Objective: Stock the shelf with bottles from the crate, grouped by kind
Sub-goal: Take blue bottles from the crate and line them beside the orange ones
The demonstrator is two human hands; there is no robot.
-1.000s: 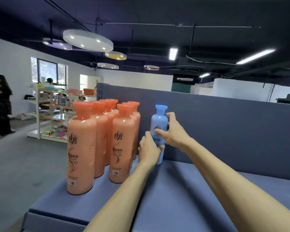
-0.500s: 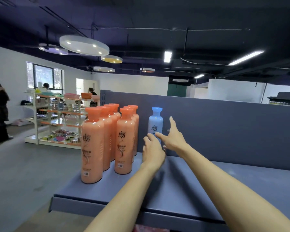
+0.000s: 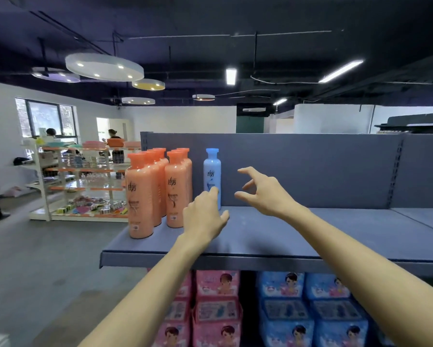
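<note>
Risk: your spread left hand (image 3: 205, 216) brushes the blue bottle (image 3: 212, 176) | it tips into orange bottles (image 3: 157, 189) | right hand (image 3: 260, 191) spread, empty

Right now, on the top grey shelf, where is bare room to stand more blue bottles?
The grey metal shelf is bare right of the single blue plastic bottle, along the grey back panel and towards the front edge. The left end is crowded with orange plastic bottles, two rows deep.
</note>
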